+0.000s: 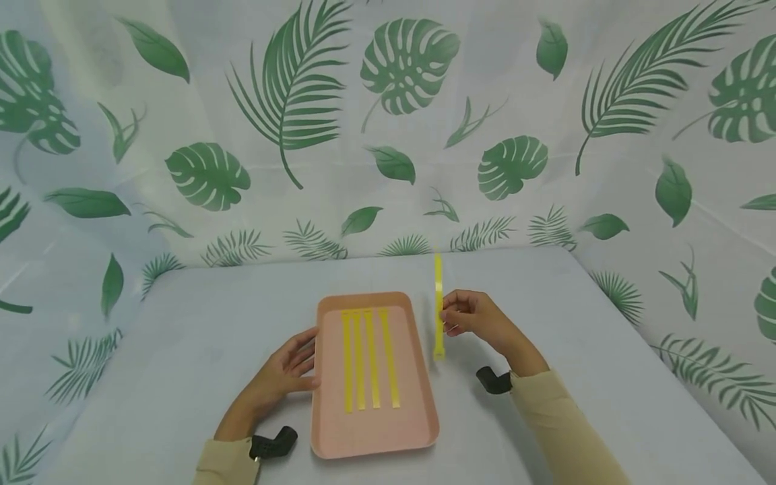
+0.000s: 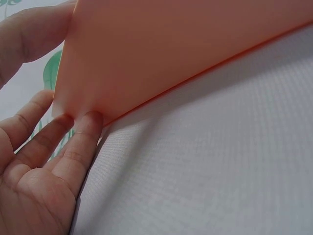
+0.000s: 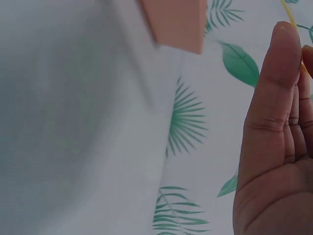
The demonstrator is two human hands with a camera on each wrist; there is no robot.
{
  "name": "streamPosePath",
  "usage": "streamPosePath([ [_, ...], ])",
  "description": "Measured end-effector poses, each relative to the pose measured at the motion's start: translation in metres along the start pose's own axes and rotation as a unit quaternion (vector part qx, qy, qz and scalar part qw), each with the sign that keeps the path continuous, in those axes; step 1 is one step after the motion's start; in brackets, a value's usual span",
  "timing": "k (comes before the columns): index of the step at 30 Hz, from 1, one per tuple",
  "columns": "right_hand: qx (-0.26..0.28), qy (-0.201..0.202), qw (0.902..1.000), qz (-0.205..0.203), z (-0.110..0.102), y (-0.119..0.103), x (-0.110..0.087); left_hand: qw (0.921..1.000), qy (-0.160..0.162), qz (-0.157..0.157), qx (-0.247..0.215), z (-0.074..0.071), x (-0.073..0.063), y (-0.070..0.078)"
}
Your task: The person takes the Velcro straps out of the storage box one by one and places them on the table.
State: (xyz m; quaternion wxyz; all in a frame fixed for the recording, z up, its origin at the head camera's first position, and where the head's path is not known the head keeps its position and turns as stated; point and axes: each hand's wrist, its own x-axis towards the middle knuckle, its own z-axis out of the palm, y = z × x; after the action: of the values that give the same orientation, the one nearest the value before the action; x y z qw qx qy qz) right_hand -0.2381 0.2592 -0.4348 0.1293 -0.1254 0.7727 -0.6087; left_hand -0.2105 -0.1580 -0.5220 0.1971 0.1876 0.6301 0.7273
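In the head view a pink tray (image 1: 388,431) lies on the table with several yellow cable ties (image 1: 359,360) side by side in it, heads toward the far end. My right hand (image 1: 481,322), right of the tray, pinches another yellow cable tie (image 1: 438,279) between thumb and fingers, its head pointing down. Only a sliver of that cable tie (image 3: 288,12) shows in the right wrist view, past the fingertips. My left hand (image 1: 280,374) touches the tray's left side, thumb at the rim. Its fingertips (image 2: 90,120) rest against the outer wall, fingers fairly straight.
A white cloth covers the table (image 1: 242,303). Behind and to the sides hangs a white curtain (image 1: 327,195) printed with green leaves. Black wrist-worn pieces (image 1: 274,443) sit at both cuffs.
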Motion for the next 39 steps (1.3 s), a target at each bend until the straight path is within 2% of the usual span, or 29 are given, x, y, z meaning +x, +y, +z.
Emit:
streamPosePath([
  [9,-0.010,-0.036,0.9975,0.060,0.005,0.023,-0.002,0.9999,0.001,-0.008,0.009,-0.004,-0.006,0.000],
  [23,-0.010,-0.071,0.9903,0.119,0.008,0.037,-0.004,0.9997,0.017,-0.010,0.014,-0.003,0.001,0.001],
  [29,-0.019,-0.064,0.9866,0.149,0.011,0.037,-0.005,0.9998,0.013,-0.012,0.010,-0.003,0.001,0.000],
  [39,-0.076,-0.035,0.9789,0.187,0.017,0.032,-0.008,0.9998,0.007,-0.019,0.008,-0.003,0.001,-0.002],
])
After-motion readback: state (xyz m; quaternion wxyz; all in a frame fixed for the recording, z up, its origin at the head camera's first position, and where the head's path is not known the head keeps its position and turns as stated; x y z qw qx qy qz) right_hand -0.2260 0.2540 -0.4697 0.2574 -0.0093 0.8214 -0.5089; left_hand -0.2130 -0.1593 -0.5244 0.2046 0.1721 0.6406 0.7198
